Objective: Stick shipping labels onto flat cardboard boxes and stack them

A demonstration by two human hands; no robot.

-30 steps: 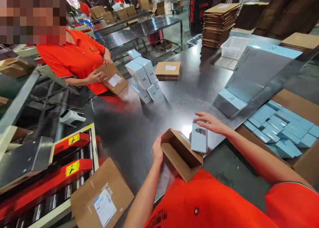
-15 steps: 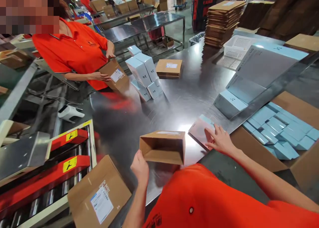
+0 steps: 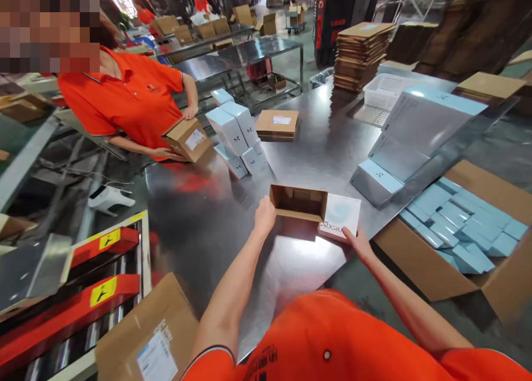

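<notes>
My left hand (image 3: 265, 214) is closed on the left edge of a brown cardboard box (image 3: 300, 208), whose open side faces me and shows an empty inside. Right beside it, my right hand (image 3: 357, 242) grips the near right corner of a white product box (image 3: 344, 210) with a pale blue swirl and dark lettering. This white box touches or slightly overlaps the carton's right end; I cannot tell which. Both are over the steel table (image 3: 249, 264). Some of my fingers are hidden behind the boxes.
Across the table a co-worker in orange (image 3: 137, 98) holds a labelled carton (image 3: 192, 140). Nearby stand light blue boxes (image 3: 233, 131) and flattened cartons (image 3: 277, 123). To the right are larger blue boxes (image 3: 407, 131) and an open carton (image 3: 432, 270) of blue boxes. A roller conveyor (image 3: 103, 281) runs left.
Both hands have moved forward across the table. The cardboard box has shifted right and away from me, and the white box now sits against it, turned face up. The co-worker's carton has tilted.
</notes>
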